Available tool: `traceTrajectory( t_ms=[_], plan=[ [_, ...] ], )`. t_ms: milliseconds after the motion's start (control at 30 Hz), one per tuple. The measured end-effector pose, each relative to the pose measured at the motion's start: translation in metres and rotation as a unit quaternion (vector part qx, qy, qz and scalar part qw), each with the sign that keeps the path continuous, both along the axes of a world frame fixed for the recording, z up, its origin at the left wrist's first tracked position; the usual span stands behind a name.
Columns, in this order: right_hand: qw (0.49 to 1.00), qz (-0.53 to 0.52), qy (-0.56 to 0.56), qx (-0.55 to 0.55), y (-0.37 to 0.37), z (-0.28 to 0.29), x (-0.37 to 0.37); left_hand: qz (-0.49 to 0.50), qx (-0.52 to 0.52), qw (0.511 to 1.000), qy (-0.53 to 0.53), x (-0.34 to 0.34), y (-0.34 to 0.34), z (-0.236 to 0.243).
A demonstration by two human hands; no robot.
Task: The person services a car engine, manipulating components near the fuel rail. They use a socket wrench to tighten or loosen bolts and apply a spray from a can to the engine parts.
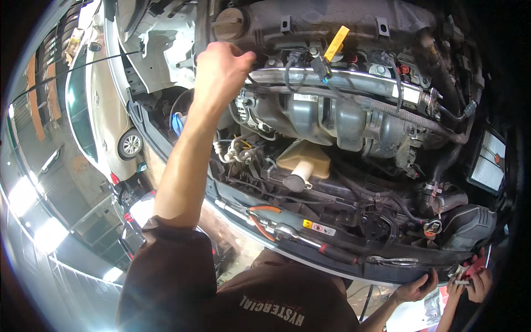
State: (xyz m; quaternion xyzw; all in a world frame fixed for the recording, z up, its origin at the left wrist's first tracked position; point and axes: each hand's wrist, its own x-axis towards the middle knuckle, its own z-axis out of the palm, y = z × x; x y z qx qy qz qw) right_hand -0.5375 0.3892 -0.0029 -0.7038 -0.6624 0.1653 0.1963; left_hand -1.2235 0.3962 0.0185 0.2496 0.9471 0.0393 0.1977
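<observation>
My left arm reaches over the engine bay. My left hand is closed just below the round oil filler cap, at the left end of the engine. Its fingers curl away from view, so anything in them is hidden. To the right of this hand runs a shiny metal rail, with a yellow bar-shaped thing standing up by it next to a dark connector. Far off at the lower right, my right hand is near the front edge of the car, palm up with fingers apart, seemingly holding nothing.
Along the front edge lie orange-handled pliers, a ratchet, a red-and-black handle and a slim metal tool. Another person's hands hold a red object. A beige reservoir and an air filter are also there.
</observation>
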Motion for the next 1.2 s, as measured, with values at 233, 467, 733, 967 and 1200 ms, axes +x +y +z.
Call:
traceTrajectory(
  t_ms=[233,467,733,967,1200],
  plan=[
    [0.999,0.022,-0.006,0.023,-0.002,-0.005,0.002,-0.018,-0.014,0.999,0.029,-0.001,-0.004,-0.009],
    [0.996,0.075,-0.008,0.051,0.006,0.013,-0.026,-0.039,0.052,0.998,0.024,-0.002,-0.009,-0.001],
    [0.995,0.064,-0.035,0.068,0.010,0.014,-0.027,-0.129,0.137,0.982,-0.025,0.061,0.014,0.046],
    [0.996,0.028,-0.013,0.083,0.006,0.015,-0.025,-0.069,0.153,0.984,-0.066,0.060,0.014,0.022],
    [0.995,0.028,0.000,0.091,0.004,0.016,-0.036,-0.041,0.160,0.984,-0.059,0.043,0.016,0.004]
  ],
)
